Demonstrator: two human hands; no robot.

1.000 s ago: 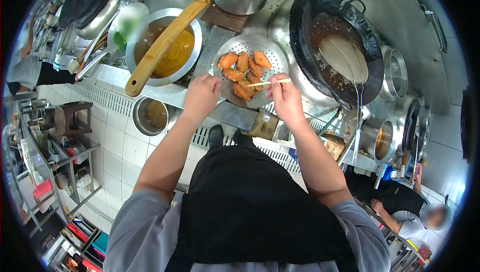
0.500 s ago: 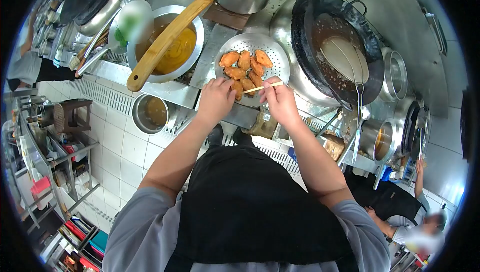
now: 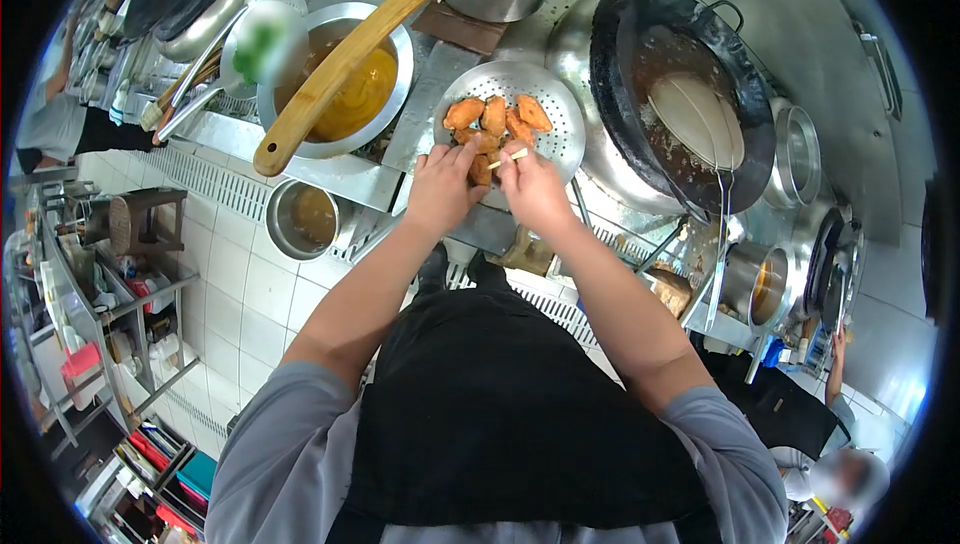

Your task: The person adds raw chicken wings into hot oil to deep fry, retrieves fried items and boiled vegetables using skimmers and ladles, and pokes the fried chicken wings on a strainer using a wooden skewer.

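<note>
Several orange-brown fried pieces, which look like chicken wings (image 3: 493,116), lie in a round perforated metal strainer (image 3: 562,129). At its near edge, my left hand (image 3: 443,187) has its fingers bent against the nearest fried piece (image 3: 481,170), gripping it from the left. A short, pale wooden stick (image 3: 507,158) is pinched in my right hand (image 3: 535,189), its tip pointing left and touching or just over that same piece. My fingers partly cover the piece and the near rim of the strainer.
To the right sits a black wok (image 3: 625,114) of bubbling oil, with a wire skimmer (image 3: 700,124) in it. A wooden handle (image 3: 345,69) crosses a bowl of yellow-brown liquid (image 3: 365,94) on the left. Below stands a metal pot (image 3: 302,222). Another person (image 3: 780,399) is at lower right.
My right hand has moved left and slightly down, bringing the stick closer to my left hand. My left hand has shifted slightly right, its fingers now further over the pieces.
</note>
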